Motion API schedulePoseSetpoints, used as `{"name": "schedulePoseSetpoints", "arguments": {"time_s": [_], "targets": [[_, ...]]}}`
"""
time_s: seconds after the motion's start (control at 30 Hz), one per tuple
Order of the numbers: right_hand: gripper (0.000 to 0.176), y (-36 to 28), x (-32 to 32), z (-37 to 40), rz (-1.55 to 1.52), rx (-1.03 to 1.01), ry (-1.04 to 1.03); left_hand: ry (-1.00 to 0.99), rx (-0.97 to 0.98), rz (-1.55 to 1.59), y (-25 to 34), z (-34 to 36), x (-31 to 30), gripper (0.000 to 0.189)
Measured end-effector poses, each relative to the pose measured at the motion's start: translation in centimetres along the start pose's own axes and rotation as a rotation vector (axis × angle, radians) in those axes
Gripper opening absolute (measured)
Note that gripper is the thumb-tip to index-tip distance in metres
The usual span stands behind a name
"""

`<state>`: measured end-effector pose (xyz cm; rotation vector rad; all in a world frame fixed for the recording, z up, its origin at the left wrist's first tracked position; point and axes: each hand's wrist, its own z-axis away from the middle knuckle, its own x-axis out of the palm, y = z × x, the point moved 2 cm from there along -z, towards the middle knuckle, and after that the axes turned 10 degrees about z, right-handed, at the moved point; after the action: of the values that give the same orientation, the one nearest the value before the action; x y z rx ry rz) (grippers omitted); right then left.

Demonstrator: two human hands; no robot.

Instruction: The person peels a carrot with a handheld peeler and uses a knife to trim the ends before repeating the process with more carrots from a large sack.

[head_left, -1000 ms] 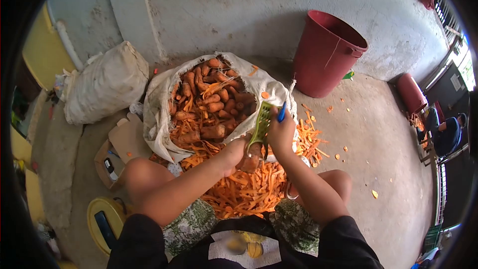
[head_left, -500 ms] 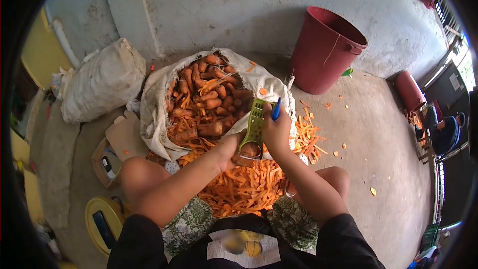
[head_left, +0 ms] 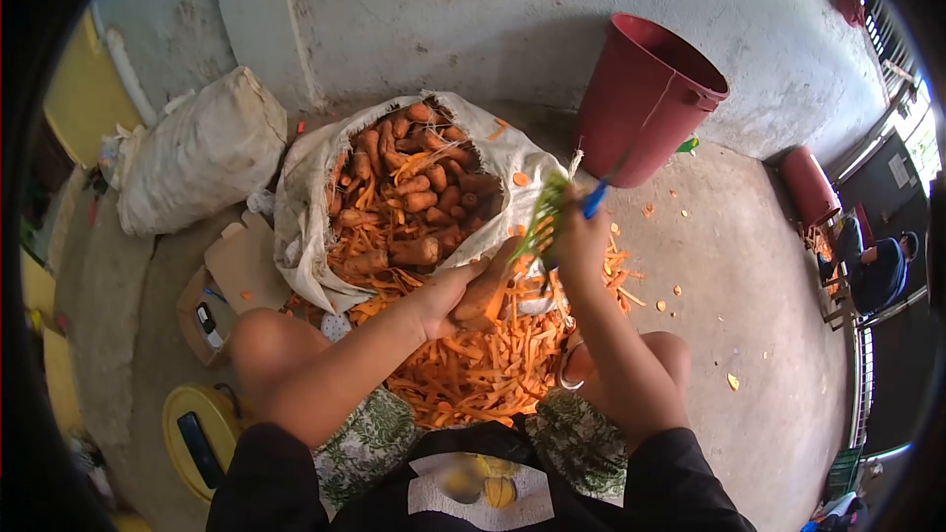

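Note:
My left hand [head_left: 441, 300] is closed around a partly peeled carrot [head_left: 480, 303], held over the heap of peelings. A bright orange strip shows on the carrot's side. In my right hand [head_left: 579, 236] is a green peeler [head_left: 542, 222], blurred by motion, just above and to the right of the carrot. A blue handle [head_left: 593, 199] also sticks out of that fist; what it belongs to is too blurred to name. Beyond my hands lies an open white sack [head_left: 304, 227] of unpeeled carrots [head_left: 419, 202]. Orange peelings [head_left: 483, 374] are piled between my legs.
A tall red bin [head_left: 636, 108] stands by the wall at the back right. At left are a stuffed white sack [head_left: 207, 158], an open cardboard box [head_left: 246, 266] and a yellow lid [head_left: 182, 414] with a phone [head_left: 201, 448] on it. Another person [head_left: 877, 271] sits far right.
My right hand has moved slightly right, lifting the peeler off the carrot and tilting it. More of the carrot shows in my left hand, with a bright peeled strip.

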<state>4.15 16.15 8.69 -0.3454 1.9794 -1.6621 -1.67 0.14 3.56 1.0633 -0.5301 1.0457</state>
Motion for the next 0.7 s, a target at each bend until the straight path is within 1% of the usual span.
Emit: {"name": "schedulePoseSetpoints", "arguments": {"time_s": [0.03,0.07,0.1,0.17,0.2,0.23,0.3,0.33,0.37,0.43,0.47,0.53,0.57,0.6,0.63,0.67,0.7], "targets": [[0.027,0.4,0.9,1.0,0.092,-0.071,0.011,0.006,0.026,0.064,-0.1,-0.3,-0.4,0.034],[0.027,-1.0,1.4,2.4,0.088,-0.096,-0.054,-0.002,0.007,0.104,-0.3,-0.5,-0.6,0.033],[0.027,0.3,2.1,2.6,0.282,-0.237,0.020,0.000,0.004,0.105,-0.5,-0.6,-0.6,0.033],[0.027,0.3,2.8,3.4,0.267,-0.160,-0.033,0.080,0.065,0.054,-0.6,-0.6,0.3,0.033],[0.027,0.5,2.7,2.9,0.352,-0.194,-0.029,0.034,0.091,0.048,-0.9,-0.9,-0.1,0.032],[0.027,1.0,2.7,2.3,0.354,-0.193,-0.031,0.035,0.092,0.051,-0.6,-0.8,0.0,0.032],[0.028,2.6,2.2,0.1,0.440,-0.175,0.154,-0.020,0.047,-0.167,0.3,-0.1,0.5,0.031],[0.028,3.9,0.9,-2.3,0.427,-0.168,0.266,-0.047,-0.047,-0.210,-0.1,0.4,0.9,0.031],[0.028,4.9,-0.9,-4.9,0.413,-0.161,0.380,-0.034,-0.054,-0.265,-1.0,0.4,0.6,0.033],[0.026,4.9,-3.3,-7.3,0.205,-0.039,0.426,0.049,-0.034,-0.212,-1.3,1.4,2.4,0.034],[0.026,4.8,-3.2,-7.2,0.203,-0.039,0.426,0.051,-0.033,-0.213,-1.2,1.3,2.2,0.034],[0.025,3.8,-2.8,-6.2,-0.020,-0.087,0.326,0.064,0.016,-0.141,-0.5,0.8,1.6,0.035],[0.024,3.0,-1.8,-4.5,0.044,-0.090,0.249,0.061,0.016,-0.139,-0.3,0.6,1.5,0.035],[0.023,1.7,-0.5,-2.3,0.091,-0.062,0.155,0.056,0.033,-0.049,-0.1,0.4,1.3,0.035],[0.024,0.7,0.5,-0.2,-0.010,0.014,0.013,0.051,0.049,0.043,0.0,0.2,1.2,0.035],[0.024,0.9,1.4,1.0,0.070,-0.059,-0.016,0.081,0.054,0.041,-0.1,-0.1,1.0,0.033],[0.026,-0.5,2.1,2.8,0.077,-0.007,-0.057,0.082,0.052,0.041,-0.3,-0.5,0.5,0.033]]}}
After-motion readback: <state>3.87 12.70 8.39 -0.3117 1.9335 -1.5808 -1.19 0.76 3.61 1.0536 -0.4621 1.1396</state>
